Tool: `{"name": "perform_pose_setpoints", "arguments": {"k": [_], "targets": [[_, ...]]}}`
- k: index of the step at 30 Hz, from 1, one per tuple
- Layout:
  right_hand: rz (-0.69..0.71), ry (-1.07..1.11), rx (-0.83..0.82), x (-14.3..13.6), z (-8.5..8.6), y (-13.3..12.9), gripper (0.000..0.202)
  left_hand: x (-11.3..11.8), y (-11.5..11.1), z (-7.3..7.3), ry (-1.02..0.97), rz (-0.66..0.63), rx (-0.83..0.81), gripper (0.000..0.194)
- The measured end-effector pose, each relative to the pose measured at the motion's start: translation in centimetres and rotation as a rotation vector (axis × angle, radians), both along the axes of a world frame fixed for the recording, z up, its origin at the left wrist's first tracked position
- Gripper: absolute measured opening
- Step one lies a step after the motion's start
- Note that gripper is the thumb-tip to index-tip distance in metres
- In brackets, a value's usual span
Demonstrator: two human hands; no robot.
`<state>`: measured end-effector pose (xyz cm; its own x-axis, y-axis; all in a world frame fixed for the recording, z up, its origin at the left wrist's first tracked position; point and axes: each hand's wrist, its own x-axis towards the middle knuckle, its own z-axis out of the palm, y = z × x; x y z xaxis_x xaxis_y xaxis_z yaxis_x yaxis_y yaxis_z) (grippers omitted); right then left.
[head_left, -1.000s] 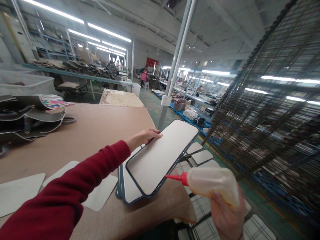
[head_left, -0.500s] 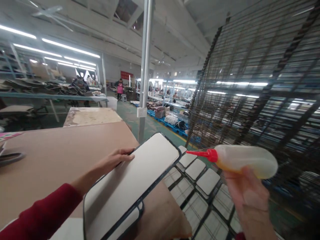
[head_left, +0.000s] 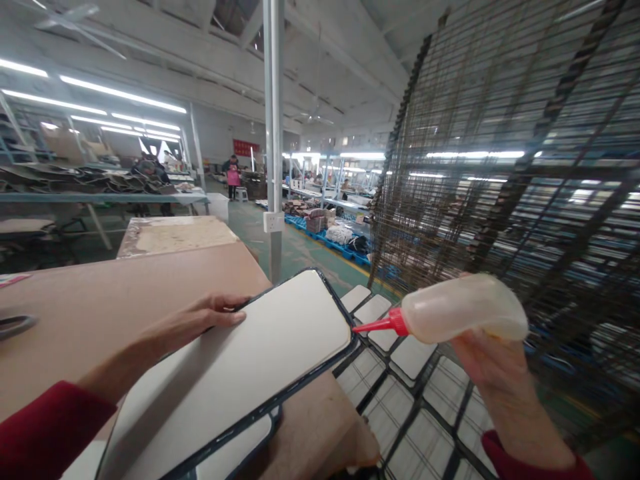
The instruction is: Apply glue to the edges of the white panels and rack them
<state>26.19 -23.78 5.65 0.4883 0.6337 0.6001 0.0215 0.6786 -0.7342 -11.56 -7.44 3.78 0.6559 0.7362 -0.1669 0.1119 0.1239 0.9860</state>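
Observation:
My left hand (head_left: 220,313) grips the upper left edge of a white panel (head_left: 250,353) with a dark rim, thumb on its white face. The panel is held tilted over the table's corner. My right hand (head_left: 493,353) is wrapped round a translucent squeeze bottle (head_left: 463,310). Its red nozzle (head_left: 380,325) points left, with the tip at the panel's right corner. Under the held panel, part of another dark-rimmed white panel (head_left: 240,448) shows.
A brown table (head_left: 200,273) extends at the left, with a dark scissor handle (head_left: 17,325) on it. Small white panels (head_left: 413,357) lie on a rack at the lower right. A wire rack (head_left: 500,147) stands at the right, a post (head_left: 274,133) ahead. A person (head_left: 233,177) stands far off.
The bottle has moved left and down, so its nozzle tip now meets the panel's right corner. The panel and my left hand have shifted left, and the whole view has shifted slightly.

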Motion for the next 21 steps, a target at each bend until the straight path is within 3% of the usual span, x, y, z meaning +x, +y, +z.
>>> {"name": "perform_pose_setpoints", "arguments": {"k": [6, 12, 17, 21], "targets": [[-0.155, 0.086, -0.031, -1.7, -2.3, -0.9, 0.058, 0.5, 0.4, -1.3, -0.048, 0.016, -0.028, 0.051], [-0.279, 0.199, 0.148, -2.7, -2.6, -0.4, 0.035, 1.8, 0.4, -3.5, -0.119, 0.045, -0.037, 0.053], [-0.374, 0.179, 0.187, -2.4, -3.2, 0.5, 0.058, 2.9, -0.2, -3.9, -0.143, 0.061, -0.055, 0.051], [-0.421, 0.220, 0.094, -2.3, -4.6, 0.5, 0.066, 3.3, -0.5, -4.1, -0.160, 0.088, -0.119, 0.051]]}}
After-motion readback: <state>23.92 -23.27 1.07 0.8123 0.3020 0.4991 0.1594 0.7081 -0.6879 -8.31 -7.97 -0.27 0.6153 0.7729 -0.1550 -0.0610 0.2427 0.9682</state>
